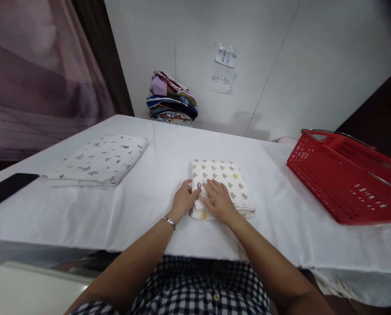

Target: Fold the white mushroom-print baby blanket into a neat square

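Note:
A folded white cloth (220, 171) printed with grey, yellow and red motifs lies in front of me on the white-covered table. My left hand (183, 200) is at its left edge, thumb on top and the other fingers curled along the side, partly hidden. Flat on top of the same cloth rests my right hand (219, 200), fingers stretched out and holding nothing. The near side of the bundle shows several loose layers between the folds. To the left lies a second folded white cloth (106, 157) with grey plant-like prints, apart from both hands.
A red plastic basket (343, 188) with metal handles stands at the right. A dark flat object (10, 188) lies at the left edge of the white table cover (143, 210). Behind the table, folded fabrics (172, 98) are stacked against the wall, beneath paper notes (222, 79).

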Demonstrator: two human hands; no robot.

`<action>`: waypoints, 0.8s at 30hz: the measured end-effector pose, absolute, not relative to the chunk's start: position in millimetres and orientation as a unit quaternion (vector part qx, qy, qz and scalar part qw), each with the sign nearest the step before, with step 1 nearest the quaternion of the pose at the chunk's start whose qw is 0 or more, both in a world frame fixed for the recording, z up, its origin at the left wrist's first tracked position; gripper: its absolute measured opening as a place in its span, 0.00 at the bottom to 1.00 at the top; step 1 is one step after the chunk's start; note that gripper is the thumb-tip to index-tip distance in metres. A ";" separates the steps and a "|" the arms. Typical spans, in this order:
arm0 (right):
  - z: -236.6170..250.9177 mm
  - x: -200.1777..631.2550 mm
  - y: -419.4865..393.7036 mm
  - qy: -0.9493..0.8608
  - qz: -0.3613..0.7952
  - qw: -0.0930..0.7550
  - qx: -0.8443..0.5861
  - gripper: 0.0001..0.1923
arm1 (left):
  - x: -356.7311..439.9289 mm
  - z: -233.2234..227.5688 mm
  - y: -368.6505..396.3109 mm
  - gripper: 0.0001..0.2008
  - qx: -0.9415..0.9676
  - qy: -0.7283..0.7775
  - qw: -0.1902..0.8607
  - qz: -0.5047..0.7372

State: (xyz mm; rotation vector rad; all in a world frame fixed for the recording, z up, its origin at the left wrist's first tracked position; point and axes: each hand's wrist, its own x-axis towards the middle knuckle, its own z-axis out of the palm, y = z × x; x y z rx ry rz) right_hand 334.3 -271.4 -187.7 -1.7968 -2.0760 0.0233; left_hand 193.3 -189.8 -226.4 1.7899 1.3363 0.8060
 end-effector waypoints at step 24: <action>-211.1 323.2 -275.6 -0.773 0.001 0.207 -0.600 0.17 | 189.0 -228.6 -185.3 0.17 0.685 0.507 0.401 0.336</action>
